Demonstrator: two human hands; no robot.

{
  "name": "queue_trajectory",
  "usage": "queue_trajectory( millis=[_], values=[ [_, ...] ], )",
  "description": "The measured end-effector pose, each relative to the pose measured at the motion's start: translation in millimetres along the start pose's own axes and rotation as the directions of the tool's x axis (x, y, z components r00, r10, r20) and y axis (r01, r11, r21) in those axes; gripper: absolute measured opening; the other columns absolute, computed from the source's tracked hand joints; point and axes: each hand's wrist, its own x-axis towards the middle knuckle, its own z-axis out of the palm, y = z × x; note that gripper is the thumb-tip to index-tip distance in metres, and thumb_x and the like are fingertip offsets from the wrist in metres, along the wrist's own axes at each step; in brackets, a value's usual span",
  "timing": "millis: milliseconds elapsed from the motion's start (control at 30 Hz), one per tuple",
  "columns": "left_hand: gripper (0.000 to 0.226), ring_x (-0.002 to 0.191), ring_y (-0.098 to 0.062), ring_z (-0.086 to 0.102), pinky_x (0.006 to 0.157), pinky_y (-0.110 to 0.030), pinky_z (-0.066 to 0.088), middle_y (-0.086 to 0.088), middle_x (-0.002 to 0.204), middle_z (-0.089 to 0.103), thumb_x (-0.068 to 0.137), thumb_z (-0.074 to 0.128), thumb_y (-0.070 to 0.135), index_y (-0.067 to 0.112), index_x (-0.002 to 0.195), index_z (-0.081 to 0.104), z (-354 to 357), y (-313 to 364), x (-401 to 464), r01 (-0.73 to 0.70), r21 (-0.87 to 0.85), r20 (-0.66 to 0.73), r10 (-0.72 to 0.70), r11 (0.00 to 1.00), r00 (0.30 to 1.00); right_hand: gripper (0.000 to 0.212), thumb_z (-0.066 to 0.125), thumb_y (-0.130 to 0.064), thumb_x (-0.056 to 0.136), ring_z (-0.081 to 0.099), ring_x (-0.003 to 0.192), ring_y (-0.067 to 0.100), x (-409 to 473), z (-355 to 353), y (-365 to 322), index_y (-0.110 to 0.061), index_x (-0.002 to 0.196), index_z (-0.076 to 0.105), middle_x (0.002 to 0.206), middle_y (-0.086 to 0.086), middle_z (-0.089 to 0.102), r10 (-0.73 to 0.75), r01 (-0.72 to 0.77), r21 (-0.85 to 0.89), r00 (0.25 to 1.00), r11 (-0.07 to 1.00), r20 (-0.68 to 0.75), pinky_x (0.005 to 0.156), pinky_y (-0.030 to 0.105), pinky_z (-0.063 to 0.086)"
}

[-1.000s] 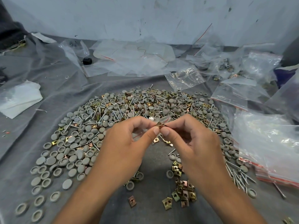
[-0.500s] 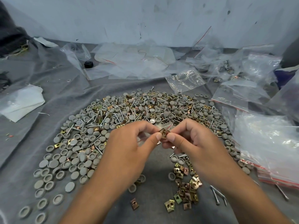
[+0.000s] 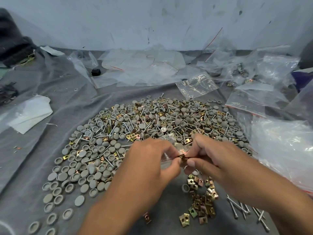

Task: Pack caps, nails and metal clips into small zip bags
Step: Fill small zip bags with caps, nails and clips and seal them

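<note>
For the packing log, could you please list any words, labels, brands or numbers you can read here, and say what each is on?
None: no readable text shows anywhere.
The clear zip bags carry only red seal lines, with no print visible.
The metal clips, grey caps and nails show no legible markings.
The wall bears only scuffs.

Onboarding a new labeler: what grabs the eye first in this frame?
The big mixed pile of grey caps, nails and metal clips spread across the grey cloth. In front of it, the left hand and right hand meet, pinching a metal clip at a small zip bag. Clear bags heap at right.
</note>
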Motion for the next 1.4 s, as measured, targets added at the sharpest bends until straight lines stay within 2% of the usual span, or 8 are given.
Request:
queue_trajectory(
  millis=[167, 300, 667, 767, 1000, 1100, 1233, 1400],
  values=[
    [0.011, 0.079, 0.007, 0.053, 0.071, -0.015, 0.037, 0.025, 0.077, 0.057, 0.082, 0.061, 0.047, 0.036, 0.08, 0.064, 7.2, 0.0, 2.8, 0.039, 0.053, -0.061, -0.036, 0.998, 0.997, 0.011, 0.039, -0.048, 0.095, 0.058, 0.067, 0.005, 1.1, 29.9, -18.9, -0.037, 0.093, 0.037, 0.073, -0.013, 0.058, -0.056, -0.007, -0.2, 0.949, 0.98, -0.31, 0.058, 0.032, 0.051],
    [0.014, 0.084, 0.003, 0.057, 0.07, -0.006, 0.035, 0.025, 0.075, 0.06, 0.082, 0.063, 0.046, 0.034, 0.081, 0.069, 1.5, -4.6, 5.0, 0.057, 0.011, -0.107, -0.055, 0.998, 0.993, 0.008, 0.059, -0.04, 0.096, 0.063, 0.08, 0.001, 7.1, 35.9, -12.2, -0.036, 0.091, 0.054, 0.079, -0.015, 0.066, 0.041, -0.013, 0.07, 0.909, 0.997, -0.416, 0.07, 0.021, 0.048],
    [0.01, 0.087, 0.008, 0.056, 0.075, -0.003, 0.035, 0.028, 0.08, 0.058, 0.091, 0.063, 0.04, 0.036, 0.091, 0.072, 3.5, 0.9, 4.7, -0.001, 0.015, -0.111, 0.003, 1.0, 0.994, 0.006, 0.074, -0.032, 0.091, 0.068, 0.075, -0.002, 17.6, 35.3, -0.6, -0.033, 0.088, 0.069, 0.082, -0.019, 0.073, 0.175, -0.005, 0.401, 0.905, 0.916, -0.388, 0.064, 0.014, 0.05],
    [0.024, 0.088, 0.004, 0.058, 0.079, -0.011, 0.04, 0.021, 0.087, 0.066, 0.101, 0.049, 0.037, 0.032, 0.095, 0.072, 2.6, 0.1, 4.2, -0.011, -0.039, -0.079, 0.008, 0.999, 0.997, 0.006, 0.075, -0.032, 0.09, 0.072, 0.077, 0.002, 16.0, 33.1, 3.5, -0.031, 0.086, 0.07, 0.082, -0.014, 0.075, 0.229, -0.04, 0.482, 0.912, 0.875, -0.339, 0.062, 0.021, 0.055],
    [0.042, 0.097, 0.013, 0.06, 0.077, -0.003, 0.04, 0.038, 0.098, 0.064, 0.098, 0.055, 0.005, 0.041, 0.111, 0.072, -2.3, -9.3, 4.2, 0.012, -0.218, 0.077, 0.005, 0.976, 0.997, 0.01, 0.075, -0.036, 0.086, 0.073, 0.078, 0.008, 15.4, 33.6, 5.3, -0.042, 0.09, 0.068, 0.083, -0.01, 0.076, 0.26, -0.06, 0.54, 0.917, 0.839, -0.302, 0.068, 0.038, 0.061],
    [0.056, 0.094, 0.005, 0.063, 0.08, -0.016, 0.048, 0.03, 0.092, 0.066, 0.097, 0.05, 0.0, 0.05, 0.116, 0.068, -5.6, -14.9, 3.7, 0.049, -0.236, 0.128, -0.019, 0.971, 0.992, 0.009, 0.072, -0.04, 0.084, 0.073, 0.08, 0.013, 14.0, 33.2, 4.8, -0.04, 0.09, 0.067, 0.086, -0.009, 0.075, 0.261, -0.062, 0.54, 0.917, 0.84, -0.301, 0.065, 0.043, 0.062],
    [0.038, 0.07, 0.017, 0.056, 0.06, -0.003, 0.039, 0.039, 0.076, 0.061, 0.098, 0.059, 0.013, 0.045, 0.113, 0.073, -5.4, -12.7, 2.6, 0.03, -0.225, 0.082, -0.012, 0.974, 0.997, 0.008, 0.073, -0.038, 0.087, 0.072, 0.081, 0.008, 12.9, 30.9, 3.5, -0.039, 0.092, 0.067, 0.088, -0.013, 0.075, 0.196, -0.021, 0.481, 0.929, 0.876, -0.315, 0.071, 0.034, 0.059],
    [0.021, 0.058, -0.015, 0.061, 0.054, -0.025, 0.049, 0.037, 0.094, 0.066, 0.092, 0.057, 0.044, 0.057, 0.103, 0.068, -7.3, -6.4, 2.4, 0.025, -0.23, 0.01, -0.024, 0.973, 1.0, 0.01, 0.078, -0.03, 0.087, 0.069, 0.078, 0.003, 11.1, 30.6, -0.5, -0.036, 0.09, 0.07, 0.084, -0.019, 0.074, 0.123, 0.039, 0.354, 0.898, 0.934, -0.422, 0.062, 0.012, 0.048]
  ],
)
